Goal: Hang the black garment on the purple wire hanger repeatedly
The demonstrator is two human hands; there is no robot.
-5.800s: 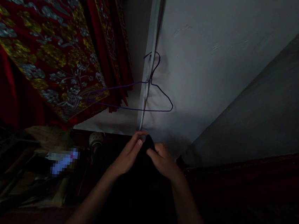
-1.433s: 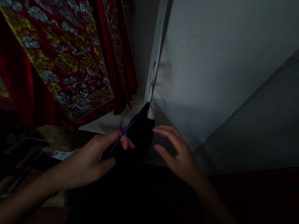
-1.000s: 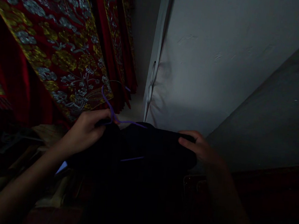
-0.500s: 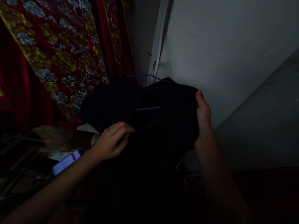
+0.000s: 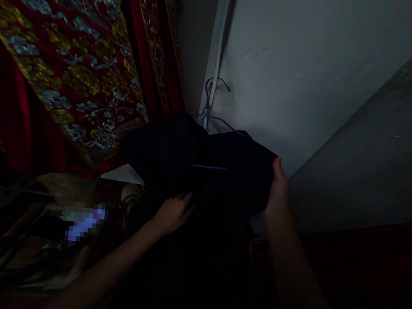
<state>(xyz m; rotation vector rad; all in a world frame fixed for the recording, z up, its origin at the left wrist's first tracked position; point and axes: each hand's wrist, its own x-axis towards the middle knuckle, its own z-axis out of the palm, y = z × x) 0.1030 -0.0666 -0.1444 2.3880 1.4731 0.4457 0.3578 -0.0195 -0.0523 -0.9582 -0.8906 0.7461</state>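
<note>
A dark short-sleeved shirt (image 5: 224, 190) hangs on a purple hanger (image 5: 223, 122), its collar open and its lower part lost in shadow. The hanger's crossbar shows inside the neck opening. My right hand (image 5: 279, 188) is closed round the shoulder edge at the right, thumb on top. Lower down, on the front of the shirt, my left hand (image 5: 174, 214) has its fingers bent together against the dark cloth. Its fingertips seem to pinch the fabric, though the darkness blurs this. The hanger's neck stands before a pale vertical strip on the wall.
Red cloth with gold and silver embroidery (image 5: 87, 65) hangs at the left. A lit phone (image 5: 86, 223), blurred out, lies among dim clutter at lower left, with a pale clog (image 5: 131, 193) nearby. Behind the shirt rises a grey wall (image 5: 291, 60); a darker sheet-like surface (image 5: 384, 157) slants at the right.
The shirt and both hands sit lower and slightly further right in view. The purple hanger's neck and hook area now stand upright and clearly visible above the collar.
</note>
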